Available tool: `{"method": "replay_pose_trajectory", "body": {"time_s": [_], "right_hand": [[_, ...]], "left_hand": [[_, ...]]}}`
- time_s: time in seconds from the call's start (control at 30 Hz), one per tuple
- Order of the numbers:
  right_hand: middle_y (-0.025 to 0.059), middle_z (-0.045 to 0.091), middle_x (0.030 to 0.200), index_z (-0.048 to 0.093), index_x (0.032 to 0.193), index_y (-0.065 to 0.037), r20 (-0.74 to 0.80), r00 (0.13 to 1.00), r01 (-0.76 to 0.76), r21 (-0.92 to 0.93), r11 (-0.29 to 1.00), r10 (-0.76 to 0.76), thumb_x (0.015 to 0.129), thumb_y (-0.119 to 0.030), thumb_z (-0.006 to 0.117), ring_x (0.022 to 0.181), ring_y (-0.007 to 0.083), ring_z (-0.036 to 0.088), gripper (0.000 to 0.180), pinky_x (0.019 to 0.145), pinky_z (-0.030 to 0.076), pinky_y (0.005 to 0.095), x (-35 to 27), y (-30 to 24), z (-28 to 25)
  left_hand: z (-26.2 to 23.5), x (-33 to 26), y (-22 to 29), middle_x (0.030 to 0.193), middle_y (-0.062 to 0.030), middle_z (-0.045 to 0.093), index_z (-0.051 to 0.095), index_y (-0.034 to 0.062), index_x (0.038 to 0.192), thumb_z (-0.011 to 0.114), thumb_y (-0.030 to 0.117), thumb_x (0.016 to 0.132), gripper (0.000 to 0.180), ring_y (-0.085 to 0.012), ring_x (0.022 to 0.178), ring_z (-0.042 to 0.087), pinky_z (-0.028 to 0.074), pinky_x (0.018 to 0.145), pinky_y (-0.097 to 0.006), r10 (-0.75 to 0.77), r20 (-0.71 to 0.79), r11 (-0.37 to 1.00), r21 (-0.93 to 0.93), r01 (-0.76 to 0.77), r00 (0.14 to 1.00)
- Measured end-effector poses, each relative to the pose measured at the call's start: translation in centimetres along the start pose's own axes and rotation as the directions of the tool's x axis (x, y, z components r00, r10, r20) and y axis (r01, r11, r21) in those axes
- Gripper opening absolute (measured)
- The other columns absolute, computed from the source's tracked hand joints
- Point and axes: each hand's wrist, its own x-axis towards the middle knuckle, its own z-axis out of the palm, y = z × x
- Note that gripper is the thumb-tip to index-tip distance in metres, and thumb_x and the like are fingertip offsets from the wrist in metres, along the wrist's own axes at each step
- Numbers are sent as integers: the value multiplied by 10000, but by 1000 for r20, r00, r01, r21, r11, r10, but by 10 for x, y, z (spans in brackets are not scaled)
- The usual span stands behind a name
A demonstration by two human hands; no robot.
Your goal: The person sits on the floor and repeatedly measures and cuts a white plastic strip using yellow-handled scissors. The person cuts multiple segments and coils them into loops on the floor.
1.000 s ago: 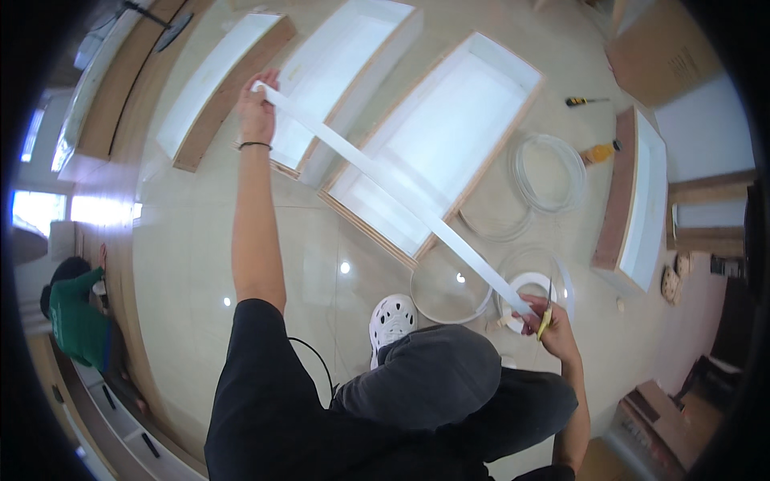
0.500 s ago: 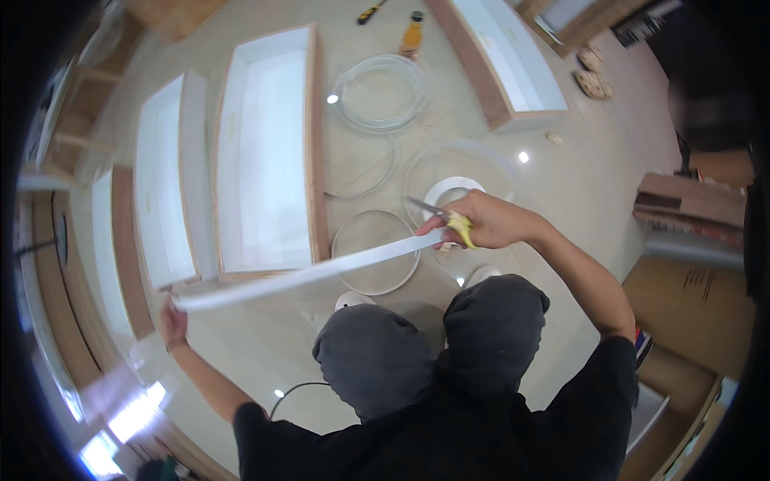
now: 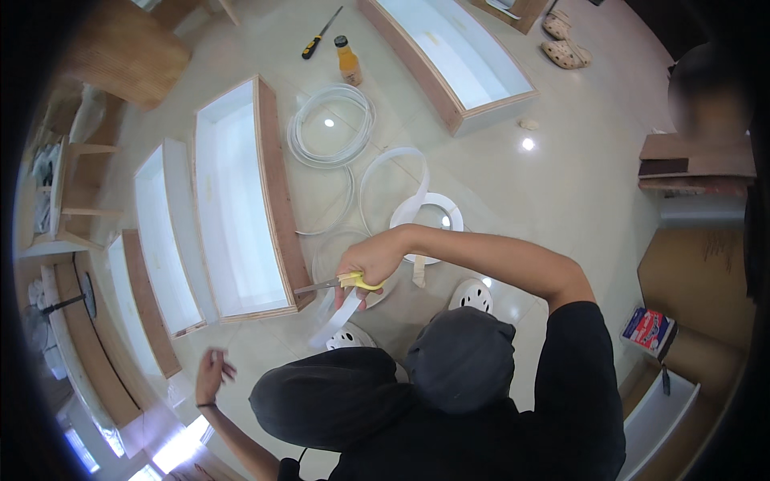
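Observation:
My right hand (image 3: 375, 260) is closed round yellow-handled scissors (image 3: 350, 280), whose blades point left. A white flexible strip (image 3: 335, 322) hangs from the same hand, with its lower end near my left shoe. Over at the lower left, my left hand (image 3: 212, 374) is raised above the floor with nothing in it, its fingers bent and apart. A flat white roll of strip (image 3: 455, 215) lies on the floor just beyond my right forearm, and a loose loop of strip (image 3: 366, 183) curls beside it.
Long open boxes, white inside with wooden edges, lie at left (image 3: 269, 160) and far right (image 3: 413, 72). Coiled white strip (image 3: 293, 136), an orange bottle (image 3: 348, 62) and a file-like tool with a black-and-yellow handle (image 3: 311, 46) lie ahead. Cardboard (image 3: 694, 276) stands at right.
My left hand has let go of the strip's far end and dropped lower. My right hand has moved left with the scissors, and the strip now hangs down from it.

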Motion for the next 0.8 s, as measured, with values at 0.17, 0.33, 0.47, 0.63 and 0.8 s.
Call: {"method": "replay_pose_trajectory", "body": {"time_s": [0.17, 0.33, 0.47, 0.63, 0.8], "right_hand": [[77, 713, 886, 659, 1175, -30, -61, 986, 145, -135, 980, -154, 793, 13, 538, 692, 132, 628, 402, 610, 477, 292, -2, -15, -20], [101, 709, 900, 665, 1096, 16, -192, 939, 260, -151, 954, -287, 784, 6, 498, 681, 157, 648, 354, 621, 505, 297, -48, -37, -37], [105, 689, 931, 529, 1244, -10, -245, 923, 269, -145, 952, -298, 857, -21, 579, 882, 223, 644, 391, 760, 479, 333, -76, -48, -36], [204, 571, 1229, 423, 1313, -45, -572, 763, 137, -314, 939, -302, 872, -58, 627, 1175, 330, 532, 486, 954, 407, 436, -112, -76, 8], [206, 450, 1280, 516, 1101, -14, -723, 306, 60, -635, 770, -620, 814, -133, 730, 1145, 334, 523, 377, 914, 460, 422, -121, -44, 47]], "left_hand": [[84, -32, 263, 1185, -130, 561, 448, 5, 1261, 626, 161, 932, 405, -193, 1102, 542, 430, 971, -370, 634, 353, 727, 32, -686, 688], [135, -9, 333, 1054, -94, 601, 393, 12, 1287, 570, 219, 984, 408, -97, 750, 539, 457, 628, -248, 516, 449, 847, -142, -512, 729], [123, -3, 366, 848, -18, 610, 403, 27, 1268, 532, 221, 1007, 349, -30, 510, 407, 323, 440, -177, 371, 658, 924, -192, -330, 655], [102, -33, 408, 908, -37, 655, 311, 61, 1427, 496, 165, 1007, 470, -76, 575, 480, 428, 542, -226, 320, 640, 910, -3, -414, 699], [109, -25, 364, 896, -84, 637, 344, 35, 1395, 451, 119, 1010, 408, -148, 697, 531, 460, 702, -289, 713, 505, 475, 164, -865, 487]]}}
